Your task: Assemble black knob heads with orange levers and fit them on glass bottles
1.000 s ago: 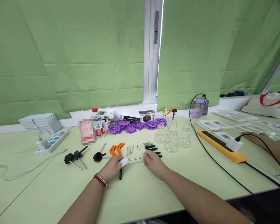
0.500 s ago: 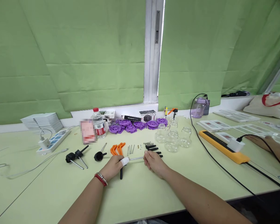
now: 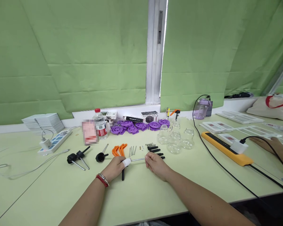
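My left hand (image 3: pixel 116 167), its thumb wrapped in white, is closed around a black piece whose black stem (image 3: pixel 123 174) sticks out below the fingers. From it a thin metal rod (image 3: pixel 138 159) runs across to my right hand (image 3: pixel 155 164), which pinches the rod's far end. The fingertips hide that end. Similar black heads with metal rods (image 3: pixel 79 158) and a black funnel-shaped piece (image 3: pixel 101 157) lie on the left. Just beyond my hands are orange levers (image 3: pixel 119 150), metal pins (image 3: pixel 132 151), springs (image 3: pixel 151 145) and black tubes (image 3: pixel 155 150).
Clear glass jars (image 3: pixel 175 142) stand at right, with purple parts (image 3: pixel 133 129) behind. A bottle (image 3: pixel 101 125) is at back left. A yellow power strip (image 3: pixel 224 147) and black cable lie right, near another person's hand (image 3: pixel 265 144). A white power strip (image 3: pixel 58 142) is left.
The view has shifted very slightly. Both hands keep the same hold on the black piece and its rod.
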Available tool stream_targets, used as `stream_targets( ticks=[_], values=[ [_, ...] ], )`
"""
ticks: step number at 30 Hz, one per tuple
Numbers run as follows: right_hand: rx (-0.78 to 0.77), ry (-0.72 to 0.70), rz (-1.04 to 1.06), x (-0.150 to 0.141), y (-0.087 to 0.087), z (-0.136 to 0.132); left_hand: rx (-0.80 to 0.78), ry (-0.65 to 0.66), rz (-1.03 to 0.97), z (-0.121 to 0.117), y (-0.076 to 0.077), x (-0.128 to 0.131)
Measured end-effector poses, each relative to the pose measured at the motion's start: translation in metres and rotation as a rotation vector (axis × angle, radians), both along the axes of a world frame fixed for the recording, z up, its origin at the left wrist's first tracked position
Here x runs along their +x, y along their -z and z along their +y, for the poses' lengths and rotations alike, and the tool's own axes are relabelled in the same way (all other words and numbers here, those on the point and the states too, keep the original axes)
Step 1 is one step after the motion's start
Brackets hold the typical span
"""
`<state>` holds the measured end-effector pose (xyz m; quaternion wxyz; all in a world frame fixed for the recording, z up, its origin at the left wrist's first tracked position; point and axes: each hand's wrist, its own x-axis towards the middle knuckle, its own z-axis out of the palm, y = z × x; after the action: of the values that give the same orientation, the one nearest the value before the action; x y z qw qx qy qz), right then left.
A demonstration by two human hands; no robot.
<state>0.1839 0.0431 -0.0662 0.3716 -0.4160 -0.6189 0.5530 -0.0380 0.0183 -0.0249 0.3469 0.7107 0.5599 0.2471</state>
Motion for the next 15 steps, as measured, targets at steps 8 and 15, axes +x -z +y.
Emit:
stream_targets(
  ticks=[8, 15],
  values=[
    [-0.083, 0.001, 0.017, 0.002, -0.011, -0.003, -0.034, -0.012, -0.041, -0.001, 0.0, 0.0],
    [-0.066, -0.027, 0.049, 0.002, -0.014, -0.007, -0.038, -0.015, -0.059, -0.001, 0.0, 0.001]
  ],
)
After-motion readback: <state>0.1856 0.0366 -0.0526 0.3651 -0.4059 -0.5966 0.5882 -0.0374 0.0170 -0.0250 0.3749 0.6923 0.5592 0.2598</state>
